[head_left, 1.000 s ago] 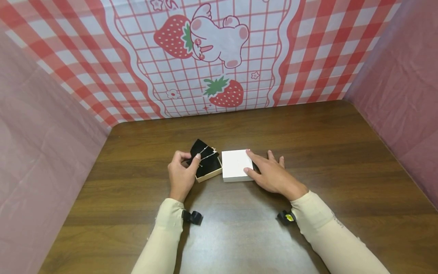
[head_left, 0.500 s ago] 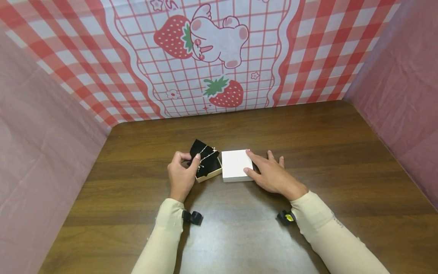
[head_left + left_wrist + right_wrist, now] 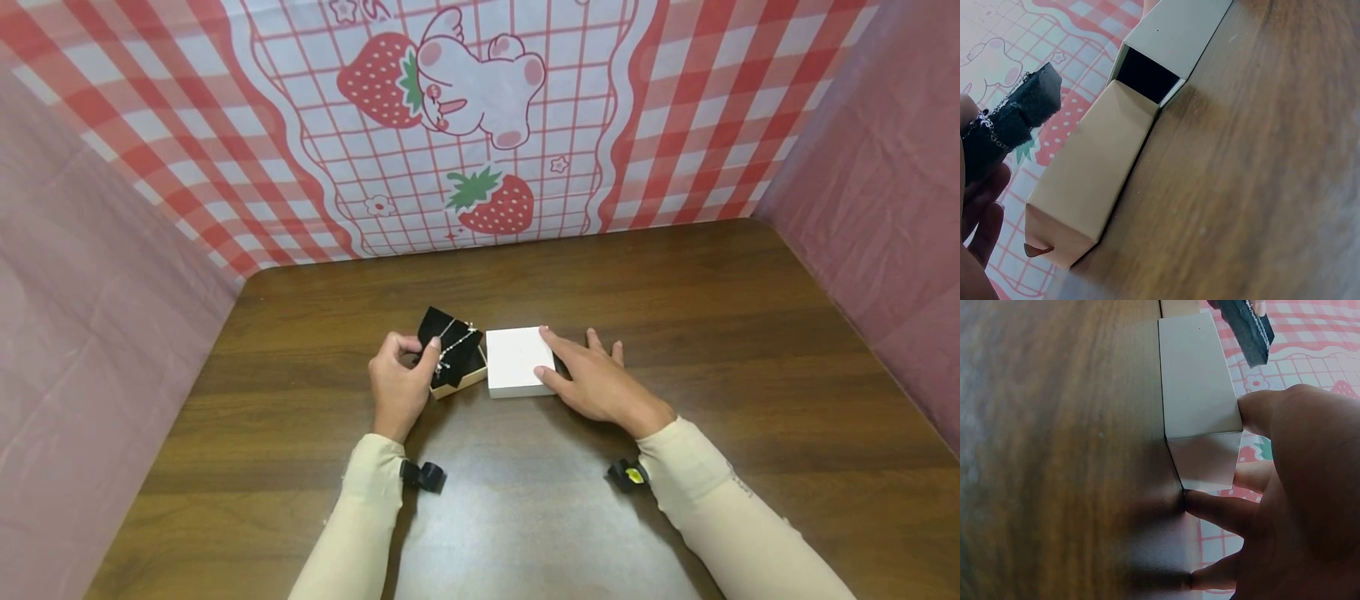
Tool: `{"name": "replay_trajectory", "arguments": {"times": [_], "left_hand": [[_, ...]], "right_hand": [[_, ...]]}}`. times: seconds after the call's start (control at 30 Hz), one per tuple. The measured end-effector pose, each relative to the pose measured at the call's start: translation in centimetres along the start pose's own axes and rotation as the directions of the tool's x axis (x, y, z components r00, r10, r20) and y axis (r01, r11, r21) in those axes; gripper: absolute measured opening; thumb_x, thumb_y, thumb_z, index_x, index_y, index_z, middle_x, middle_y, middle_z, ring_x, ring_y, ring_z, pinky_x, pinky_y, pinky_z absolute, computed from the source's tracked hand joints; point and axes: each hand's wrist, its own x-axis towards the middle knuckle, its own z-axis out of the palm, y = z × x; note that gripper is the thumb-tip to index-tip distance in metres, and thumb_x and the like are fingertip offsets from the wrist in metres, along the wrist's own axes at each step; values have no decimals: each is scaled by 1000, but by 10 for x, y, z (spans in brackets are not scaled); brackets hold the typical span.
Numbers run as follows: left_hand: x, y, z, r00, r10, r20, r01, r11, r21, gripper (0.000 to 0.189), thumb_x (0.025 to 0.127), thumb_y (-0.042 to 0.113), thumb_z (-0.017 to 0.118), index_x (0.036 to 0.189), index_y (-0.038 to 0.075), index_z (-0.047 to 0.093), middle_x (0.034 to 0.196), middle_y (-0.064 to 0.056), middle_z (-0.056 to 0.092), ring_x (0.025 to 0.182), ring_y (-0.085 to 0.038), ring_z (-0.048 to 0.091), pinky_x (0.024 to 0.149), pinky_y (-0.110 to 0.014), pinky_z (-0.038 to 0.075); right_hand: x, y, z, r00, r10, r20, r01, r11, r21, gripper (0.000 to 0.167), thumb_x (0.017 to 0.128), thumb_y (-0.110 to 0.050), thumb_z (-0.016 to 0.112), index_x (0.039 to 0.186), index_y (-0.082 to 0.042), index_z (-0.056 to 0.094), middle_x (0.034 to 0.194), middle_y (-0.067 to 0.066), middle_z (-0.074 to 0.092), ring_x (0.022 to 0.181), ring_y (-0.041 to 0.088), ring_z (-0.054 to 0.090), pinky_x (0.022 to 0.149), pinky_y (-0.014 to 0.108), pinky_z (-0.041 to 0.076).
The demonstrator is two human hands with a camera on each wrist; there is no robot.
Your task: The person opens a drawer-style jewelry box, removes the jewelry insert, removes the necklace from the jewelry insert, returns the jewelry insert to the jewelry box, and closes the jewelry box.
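Note:
My left hand point(image 3: 401, 382) pinches a black pad point(image 3: 438, 323) at its left side, thumb on top. A thin silver chain with small charms point(image 3: 457, 340) lies across the pad, also visible in the left wrist view. Tilted, the pad hangs over a tan box tray point(image 3: 1094, 159), covering much of its inside. The tray stands at an angle against the open end of a white box sleeve point(image 3: 519, 360), whose inside looks dark. My right hand point(image 3: 600, 379) rests on the sleeve with spread fingers, thumb and index finger on its top and another finger at its right end.
The boxes stand on a brown wooden table point(image 3: 510, 483). A strawberry-patterned cloth point(image 3: 480, 125) hangs behind the far edge, with pink cloth point(image 3: 877, 167) at the sides. Each wrist wears a black camera point(image 3: 423, 475).
The black pad with the chain has come slightly lower and nearer over the tray, hiding more of its inside. Both hands and the white sleeve have hardly moved.

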Motion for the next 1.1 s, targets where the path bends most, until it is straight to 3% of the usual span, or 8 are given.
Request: {"name": "replay_trajectory", "arguments": {"times": [0.53, 1.1], "left_hand": [[-1, 2, 1, 1000, 25, -8, -25, 999, -25, 24, 83, 15, 80, 74, 4, 61, 86, -13, 72, 79, -24, 68, 72, -47, 54], [-4, 5, 6, 998, 66, -2, -66, 995, -79, 23, 82, 11, 81, 72, 5, 61, 84, -11, 72, 70, -18, 63, 60, -39, 50]], "right_hand": [[1, 1, 1, 1000, -2, -4, 2, 1000, -2, 69, 102, -51, 48, 160, -22, 25, 157, 9, 37, 142, 59, 10, 103, 80, -1], [1, 0, 0, 1000, 9, -8, -9, 1000, 13, 68, 102, -50, 49, 160, -23, 26, 157, 8, 37, 143, 59, 10, 103, 80, -3]]}}
